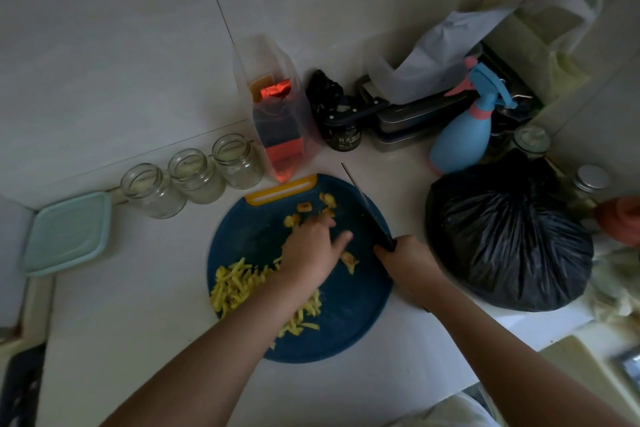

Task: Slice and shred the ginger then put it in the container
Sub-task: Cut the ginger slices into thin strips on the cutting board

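My left hand [308, 255] and right hand [410, 265] are bare. So are my left forearm [221, 340] and right forearm [502, 333], uncovered from the wrists to the edge of view. Low between my arms shows a patch of pale, whitish cloth [446, 411] that I wear; the light is too dim to make out its cut.

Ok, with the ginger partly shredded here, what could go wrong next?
1. The left hand reaches among yellow ginger slices close to the black-bladed knife held by the right hand; a hasty chop could nick a finger.
2. The pile of ginger shreds lies at the edge of the round dark-blue cutting board under the left forearm, which might sweep some off.
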